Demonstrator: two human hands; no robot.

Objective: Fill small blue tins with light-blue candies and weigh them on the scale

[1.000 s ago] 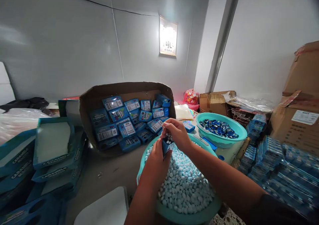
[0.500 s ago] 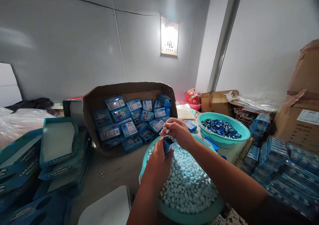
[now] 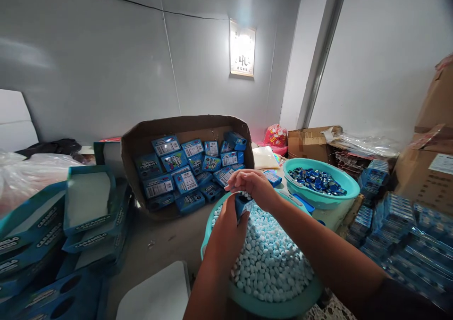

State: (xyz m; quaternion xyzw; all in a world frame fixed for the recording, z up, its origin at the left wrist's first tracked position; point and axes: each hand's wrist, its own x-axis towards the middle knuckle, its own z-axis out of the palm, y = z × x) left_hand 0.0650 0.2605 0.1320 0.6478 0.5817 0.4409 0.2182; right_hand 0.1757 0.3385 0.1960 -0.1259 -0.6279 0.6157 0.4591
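My left hand (image 3: pixel 230 221) is wrapped around a small blue carton (image 3: pixel 240 206), whose open top faces up. Right above that opening, my right hand (image 3: pixel 254 184) is cupped with its fingers curled. A few white candies (image 3: pixel 245 195) show under its palm at the carton's mouth; how many it holds is hidden. Below both hands sits a turquoise basin (image 3: pixel 276 307) heaped with pale blue and white candies (image 3: pixel 272 258).
Behind stands a cardboard box (image 3: pixel 131 169) of filled-looking blue cartons (image 3: pixel 186 181). To the right is another turquoise basin (image 3: pixel 345 198) with shiny blue lids (image 3: pixel 314 181). Blue display trays (image 3: pixel 88 197) are stacked left; wrapped carton stacks (image 3: pixel 396 216) stand right. A white stool-like surface (image 3: pixel 155 294) is in front.
My right hand has turned and lowered over the carton's opening, its fingers now reaching across the top. The left hand keeps its hold on the carton. The view has shifted slightly.
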